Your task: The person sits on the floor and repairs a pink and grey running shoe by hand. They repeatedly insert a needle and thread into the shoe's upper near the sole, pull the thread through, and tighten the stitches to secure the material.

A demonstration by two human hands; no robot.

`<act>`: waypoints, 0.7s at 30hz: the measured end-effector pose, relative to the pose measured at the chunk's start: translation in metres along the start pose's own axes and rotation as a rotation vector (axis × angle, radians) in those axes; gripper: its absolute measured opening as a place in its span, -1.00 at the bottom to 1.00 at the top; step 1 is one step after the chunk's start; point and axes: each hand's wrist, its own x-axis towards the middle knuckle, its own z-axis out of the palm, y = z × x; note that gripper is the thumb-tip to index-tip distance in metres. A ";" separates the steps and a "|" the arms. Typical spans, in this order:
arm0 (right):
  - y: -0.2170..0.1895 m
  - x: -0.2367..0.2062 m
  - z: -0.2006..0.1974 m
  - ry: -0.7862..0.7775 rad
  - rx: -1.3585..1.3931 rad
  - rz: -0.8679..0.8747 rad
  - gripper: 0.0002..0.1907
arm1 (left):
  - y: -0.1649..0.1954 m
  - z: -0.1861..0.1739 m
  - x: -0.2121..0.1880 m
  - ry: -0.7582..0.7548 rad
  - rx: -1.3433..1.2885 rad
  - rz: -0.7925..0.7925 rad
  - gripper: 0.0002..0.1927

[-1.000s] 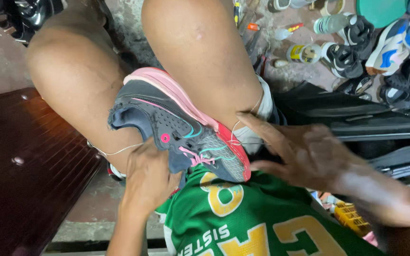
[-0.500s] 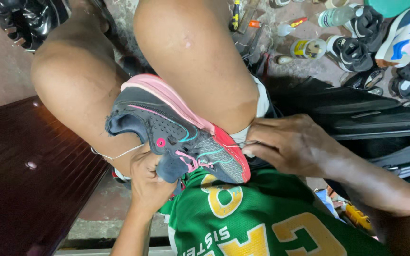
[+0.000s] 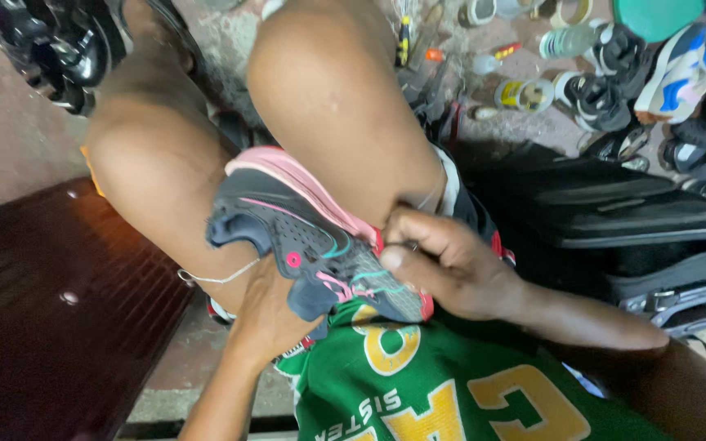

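Gripping one grey-pink sneaker (image 3: 312,245): left hand (image 3: 267,314) clamped beneath, right hand (image 3: 451,265) pinched on its edge.

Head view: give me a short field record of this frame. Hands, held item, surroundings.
left hand: left hand under the shoe, supporting it
right hand: right hand pinched at the sole edge near the toe
held item: dark grey sneaker with pink sole, wedged between the knees
thread: pale thread hanging off the shoe's left side
clothing: green jersey
surroundings: other shoes on the ground, dark cases at right
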 end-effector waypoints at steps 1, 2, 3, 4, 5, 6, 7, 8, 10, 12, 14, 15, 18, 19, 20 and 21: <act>-0.002 0.005 0.004 -0.015 -0.099 -0.041 -0.83 | 0.001 -0.003 0.003 0.002 0.010 0.029 -0.43; -0.006 0.012 0.008 -0.002 -0.067 0.032 -0.81 | 0.002 -0.007 0.006 -0.008 -0.039 0.016 -0.47; -0.009 0.022 0.012 0.013 -0.041 0.097 -0.79 | 0.004 -0.011 0.010 -0.015 -0.084 0.012 -0.52; -0.011 0.032 0.014 0.029 -0.019 0.156 -0.77 | 0.006 -0.016 0.015 -0.019 -0.126 0.014 -0.57; -0.015 0.041 0.016 0.050 -0.095 0.145 -0.74 | 0.008 -0.022 0.019 -0.027 -0.148 -0.015 -0.61; -0.017 0.049 0.018 0.071 -0.166 0.141 -0.72 | 0.010 -0.026 0.023 -0.039 -0.174 -0.050 -0.65; -0.020 0.056 0.021 0.092 -0.232 0.144 -0.70 | 0.012 -0.031 0.025 -0.057 -0.202 -0.092 -0.68; -0.021 0.061 0.023 0.110 -0.256 0.120 -0.70 | 0.013 -0.035 0.028 -0.037 -0.208 -0.051 -0.70; -0.022 0.072 0.026 0.141 -0.305 0.073 -0.72 | 0.012 -0.041 0.032 0.008 -0.222 0.027 -0.74; -0.020 0.081 0.029 0.169 -0.304 0.152 -0.72 | 0.009 -0.043 0.033 0.042 -0.299 0.061 -0.76; -0.018 0.086 0.032 0.202 -0.306 0.168 -0.72 | 0.006 -0.042 0.033 0.073 -0.377 0.034 -0.78; -0.017 0.088 0.034 0.215 -0.311 0.141 -0.71 | 0.006 -0.041 0.032 0.092 -0.416 -0.013 -0.80; -0.015 0.089 0.037 0.208 -0.391 0.040 -0.72 | 0.008 -0.040 0.028 0.110 -0.382 -0.075 -0.79; -0.015 0.087 0.036 0.199 -0.424 0.006 -0.73 | 0.010 -0.042 0.026 0.104 -0.346 -0.086 -0.78; -0.016 0.084 0.035 0.162 -0.368 0.057 -0.75 | 0.010 -0.046 0.023 0.101 -0.407 -0.055 -0.71; -0.017 0.079 0.032 0.129 -0.313 0.111 -0.77 | 0.010 -0.051 0.019 0.095 -0.472 -0.023 -0.62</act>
